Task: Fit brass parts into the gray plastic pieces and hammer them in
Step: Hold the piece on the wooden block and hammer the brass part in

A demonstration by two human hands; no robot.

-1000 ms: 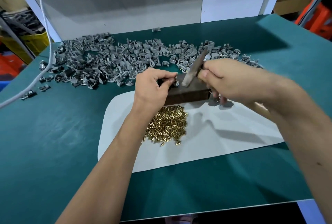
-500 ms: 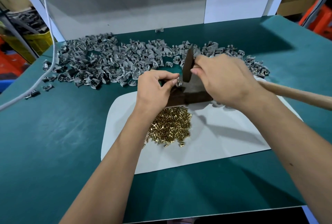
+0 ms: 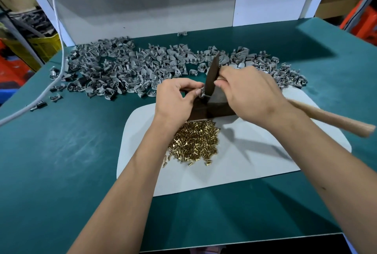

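My left hand (image 3: pixel 176 98) pinches a small gray plastic piece (image 3: pixel 202 93) on top of a dark metal block (image 3: pixel 216 107). My right hand (image 3: pixel 248 94) grips a hammer close under its dark head (image 3: pixel 212 76), which stands upright with its lower end on the gray piece. The wooden handle (image 3: pixel 330 118) sticks out to the right. A heap of small brass parts (image 3: pixel 193 143) lies on the white sheet (image 3: pixel 255 160) just in front of the block. A wide pile of gray plastic pieces (image 3: pixel 126 70) spreads across the green table behind.
The green table (image 3: pixel 61 162) ends at a near edge at the bottom. A white cable (image 3: pixel 59 35) hangs down at the left. A few loose gray pieces (image 3: pixel 55 90) lie left of the pile. A white back panel (image 3: pixel 142 9) stands behind; crates sit beyond both sides.
The hammer head swung from tilted over the block to upright with its lower end on the gray piece. My left hand kept its pinch on the piece.
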